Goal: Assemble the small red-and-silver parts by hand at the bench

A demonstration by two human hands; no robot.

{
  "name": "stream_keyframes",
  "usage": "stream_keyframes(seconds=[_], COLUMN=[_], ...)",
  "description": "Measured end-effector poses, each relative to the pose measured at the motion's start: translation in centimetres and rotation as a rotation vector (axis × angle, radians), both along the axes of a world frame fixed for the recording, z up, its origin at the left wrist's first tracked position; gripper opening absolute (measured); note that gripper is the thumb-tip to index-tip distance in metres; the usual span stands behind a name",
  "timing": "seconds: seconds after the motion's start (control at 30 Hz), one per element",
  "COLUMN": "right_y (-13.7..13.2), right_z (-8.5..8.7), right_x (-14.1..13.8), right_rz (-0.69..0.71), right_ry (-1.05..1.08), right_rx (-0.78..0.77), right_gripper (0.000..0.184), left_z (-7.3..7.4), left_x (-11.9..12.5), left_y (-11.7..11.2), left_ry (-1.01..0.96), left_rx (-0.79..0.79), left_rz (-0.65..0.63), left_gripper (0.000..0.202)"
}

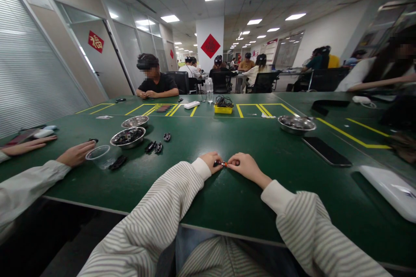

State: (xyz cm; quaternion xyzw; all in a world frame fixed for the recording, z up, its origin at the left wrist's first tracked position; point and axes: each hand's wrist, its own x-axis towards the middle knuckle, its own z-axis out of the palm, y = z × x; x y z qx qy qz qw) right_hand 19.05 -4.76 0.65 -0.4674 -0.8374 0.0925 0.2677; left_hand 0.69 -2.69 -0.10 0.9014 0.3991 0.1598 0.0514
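Observation:
Low over the green table (pixel 195 190), my left hand (pixel 210 161) is closed on a small dark piece (pixel 216 163). My right hand (pixel 243 166) pinches a tiny orange piece (pixel 224 163) right beside it. The two pieces meet between my fingertips; whether they are joined I cannot tell, and their kind is too small to make out. Left of my hands lie several small black parts (pixel 158 147), loose on the tabletop. Beyond them stands a steel bowl (pixel 140 142) filled with similar dark parts.
A second steel bowl (pixel 143 121) sits behind the first, and another bowl (pixel 297 129) stands at right, near a phone (pixel 326 151) and a white device (pixel 386 188). At left, a co-worker's hand (pixel 75 154) is by a clear plastic cup (pixel 102 156). A yellow box (pixel 223 110) holds cables.

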Motion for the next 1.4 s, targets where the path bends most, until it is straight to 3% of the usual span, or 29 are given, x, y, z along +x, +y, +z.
stream_keyframes(seconds=[0.43,1.13,1.4], right_y=[0.0,-1.7,-1.8], right_z=[-0.2,1.0,1.1], right_x=[0.0,-0.4,-0.6], right_rz=[0.027,0.103,0.105], right_ry=[0.080,0.148,0.213], right_rx=[0.054,0.415,0.380], right_gripper=[0.017,0.016,0.014], left_z=[-0.5,0.7,0.7], left_x=[0.1,-0.1,-0.1], left_y=[0.2,-0.6,-0.7], left_ry=[-0.115,-0.363,-0.377], left_rx=[0.022,0.371,0.404], left_rz=[-0.048,-0.149,-0.163], left_gripper=[0.015,0.019,0.018])
